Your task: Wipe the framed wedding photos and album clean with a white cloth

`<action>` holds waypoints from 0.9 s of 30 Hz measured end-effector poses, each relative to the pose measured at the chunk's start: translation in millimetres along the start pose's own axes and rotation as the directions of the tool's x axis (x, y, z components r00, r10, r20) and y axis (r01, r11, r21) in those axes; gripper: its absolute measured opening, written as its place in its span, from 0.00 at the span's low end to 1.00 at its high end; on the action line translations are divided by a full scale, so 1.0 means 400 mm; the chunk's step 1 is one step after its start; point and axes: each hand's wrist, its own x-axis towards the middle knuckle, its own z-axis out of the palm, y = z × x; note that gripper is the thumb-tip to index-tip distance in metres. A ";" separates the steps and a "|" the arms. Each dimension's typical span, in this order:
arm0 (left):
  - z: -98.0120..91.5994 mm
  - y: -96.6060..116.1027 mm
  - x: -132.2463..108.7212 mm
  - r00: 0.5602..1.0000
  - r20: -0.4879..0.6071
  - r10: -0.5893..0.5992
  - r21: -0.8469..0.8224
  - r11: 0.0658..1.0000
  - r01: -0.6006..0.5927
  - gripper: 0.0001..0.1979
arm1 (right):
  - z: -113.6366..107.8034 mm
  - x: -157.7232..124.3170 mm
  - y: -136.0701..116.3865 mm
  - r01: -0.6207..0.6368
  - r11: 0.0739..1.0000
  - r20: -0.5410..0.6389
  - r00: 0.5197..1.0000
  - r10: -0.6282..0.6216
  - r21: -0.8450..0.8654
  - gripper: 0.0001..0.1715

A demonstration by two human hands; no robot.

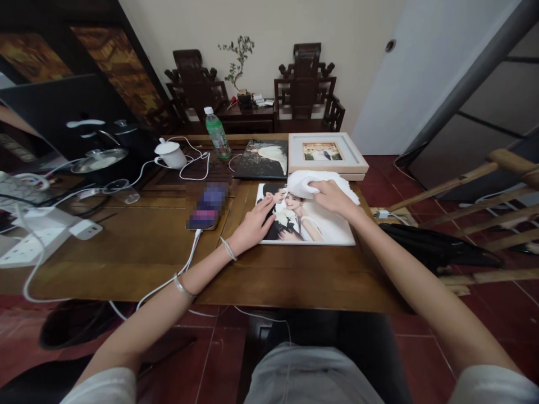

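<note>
A large photo print (320,227) of a couple lies flat on the wooden table (138,247). My left hand (252,224) rests flat on its left part, fingers spread, holding it down. My right hand (332,197) presses a white cloth (303,182) against the print's upper edge, fingers closed over the cloth. Both forearms reach in from the bottom of the view.
Behind the print lie a dark photo album (263,159) and a framed picture (326,152). A phone (207,206) on a white cable, a white teapot (170,154), a green bottle (218,133), power strips (37,235) and pot lids (99,160) fill the left. Wooden rails (484,224) stand right.
</note>
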 end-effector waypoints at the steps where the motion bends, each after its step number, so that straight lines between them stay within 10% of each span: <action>1: -0.001 0.002 -0.001 1.000 0.005 -0.002 0.004 1.000 0.002 0.24 | -0.001 -0.014 0.013 -0.003 1.000 0.011 1.000 0.003 -0.028 0.24; 16: 0.005 0.003 0.001 0.999 0.016 -0.029 0.054 0.998 0.028 0.25 | 0.009 -0.401 -0.099 0.212 0.968 0.204 0.962 -0.182 -0.133 0.22; 27: 0.001 0.001 -0.002 1.000 0.004 -0.013 0.027 1.000 0.013 0.24 | -0.010 -0.186 -0.001 0.103 0.980 0.118 0.990 -0.083 -0.169 0.24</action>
